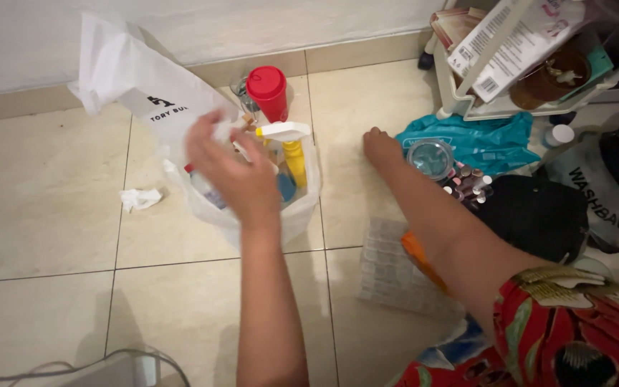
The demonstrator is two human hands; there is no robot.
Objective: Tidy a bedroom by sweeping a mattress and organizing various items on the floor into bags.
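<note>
A person sits on a tiled floor (51, 215), seen from above, in a red patterned sleeve (574, 330). Nearest, a flat printed sheet (388, 276) lies under the right forearm. The right hand (381, 147) rests on the tiles, fingers curled under, holding nothing, just beside a teal plastic bag (488, 140). The left hand (231, 168), fingers spread and blurred, hovers over an open white plastic bag (137, 86); whether it touches it is unclear. Inside the bag stand a yellow spray bottle (291, 147) and a red-lidded cup (268, 89). A crumpled tissue (140, 198) lies left of it. A white shelf rack (467, 93) stands far right.
</note>
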